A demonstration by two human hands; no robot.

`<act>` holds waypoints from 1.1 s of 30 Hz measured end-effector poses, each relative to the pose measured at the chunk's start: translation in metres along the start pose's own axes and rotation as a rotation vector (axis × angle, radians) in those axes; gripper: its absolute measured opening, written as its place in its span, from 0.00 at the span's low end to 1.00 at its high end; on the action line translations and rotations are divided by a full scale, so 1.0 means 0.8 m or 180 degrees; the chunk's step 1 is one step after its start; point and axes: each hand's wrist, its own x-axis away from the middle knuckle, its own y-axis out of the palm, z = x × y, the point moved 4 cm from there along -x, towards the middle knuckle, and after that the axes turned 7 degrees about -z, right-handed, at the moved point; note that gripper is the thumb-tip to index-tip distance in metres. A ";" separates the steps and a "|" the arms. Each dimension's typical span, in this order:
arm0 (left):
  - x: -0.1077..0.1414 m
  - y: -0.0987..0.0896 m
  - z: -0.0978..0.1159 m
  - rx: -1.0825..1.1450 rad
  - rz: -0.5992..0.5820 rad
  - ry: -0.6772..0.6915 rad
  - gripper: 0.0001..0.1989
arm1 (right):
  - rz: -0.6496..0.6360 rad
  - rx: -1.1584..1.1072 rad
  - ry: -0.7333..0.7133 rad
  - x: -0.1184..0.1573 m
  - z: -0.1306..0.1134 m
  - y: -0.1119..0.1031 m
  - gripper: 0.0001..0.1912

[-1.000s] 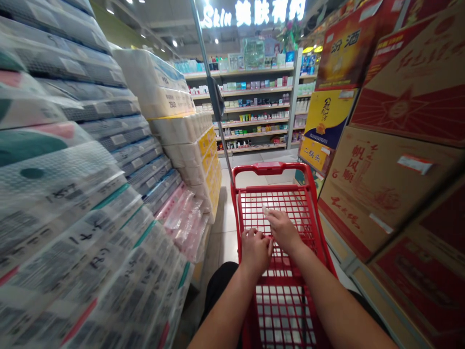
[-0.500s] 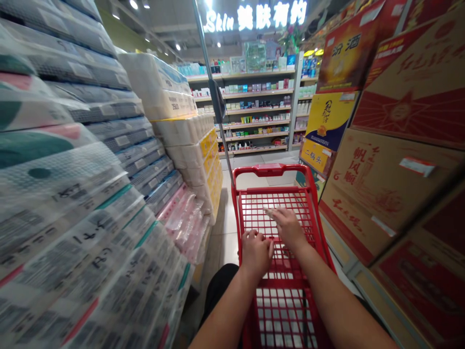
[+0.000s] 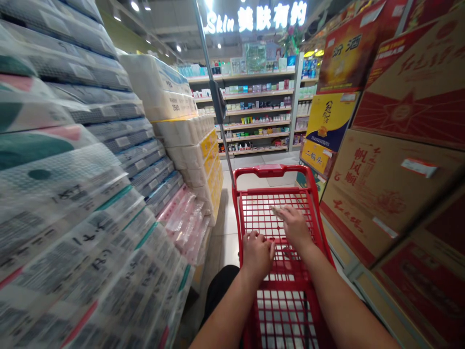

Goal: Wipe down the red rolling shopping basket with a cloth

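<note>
A red shopping cart [image 3: 286, 281] stood directly beneath a person's two hands in a tight store aisle [image 3: 227, 208]. The left hand [image 3: 257, 251] lay over the left side of the cart, palm down, fingers loosely bent; from where I stood, I could not tell whether it gripped the plastic. The right hand [image 3: 295, 225], farther forward, reached over the mesh [image 3: 259, 206] with fingers extended to the left, a pale patch at their tips too small to identify; whether it pinched anything was unclear. Wrapped packs [image 3: 90, 206] rose at left, printed cartons [image 3: 392, 182] at right, stocked shelves [image 3: 257, 111] ahead.
</note>
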 end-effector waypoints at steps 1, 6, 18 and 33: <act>0.000 0.000 0.000 0.0011 0.0009 -0.0009 0.15 | 0.0162 0.0066 0.0218 -0.001 0.014 -0.006 0.22; -0.001 0.002 0.000 -0.0009 -0.0050 -0.0025 0.15 | -0.0053 0.0040 0.0025 0.003 -0.003 -0.001 0.22; 0.000 -0.001 0.001 0.0042 -0.0062 -0.0024 0.15 | 0.0189 0.0045 0.0531 0.002 0.039 -0.019 0.22; -0.001 -0.002 0.003 0.0057 -0.0023 0.0008 0.15 | 0.0232 0.0134 0.0518 0.004 0.036 -0.018 0.20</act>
